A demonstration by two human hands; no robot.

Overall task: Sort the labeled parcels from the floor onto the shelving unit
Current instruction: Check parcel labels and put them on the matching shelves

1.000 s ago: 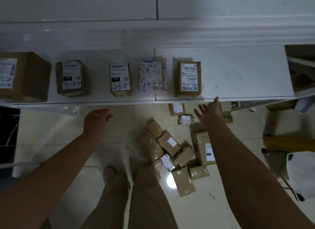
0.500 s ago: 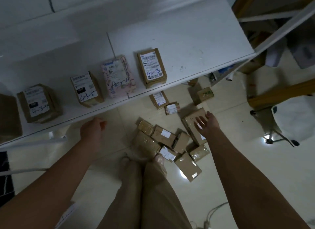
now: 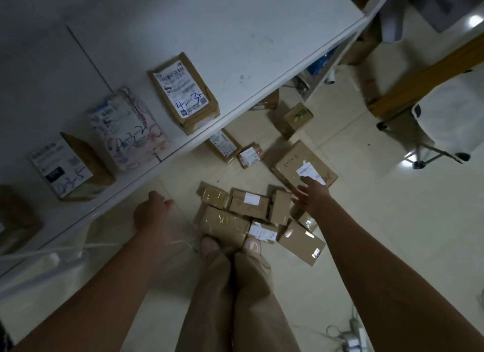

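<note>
Head view: we look down past khaki trouser legs point(image 3: 235, 286) onto a glossy cream tile floor point(image 3: 379, 233) and the flat white board of the shelving unit point(image 3: 235, 37).

Four parcels show on that board. There is an upright brown cardboard box point(image 3: 183, 94) whose white label is inked "4-3". Beside it stands a soft pink patterned packet point(image 3: 128, 130), then a second brown box point(image 3: 70, 168) marked "4-3-5". A fourth brown box point(image 3: 15, 215) is half cut off at the left edge.

On the floor, tight against the feet, lies a heap of parcels point(image 3: 248, 215). We count seven, all rectangular brown cardboard. Several shine with clear tape and two carry white labels, though the dim light blurs some edges.

Apart from the heap lie four more. A broad flat carton point(image 3: 290, 163) bears one white label, two small boxes point(image 3: 222, 146) sit at the shelf's foot, and a squat box point(image 3: 297, 118) lies further off.

The right grip point(image 3: 313, 194) hangs over the flat carton's near edge with its fingers straight and spread, and it holds nothing. We cannot tell whether the fingertips touch the label. The left grip point(image 3: 153, 212) hovers near the shelf edge with its fingers loosely curled and empty.

A white seat on dark legs point(image 3: 445, 121) stands to the right.
</note>
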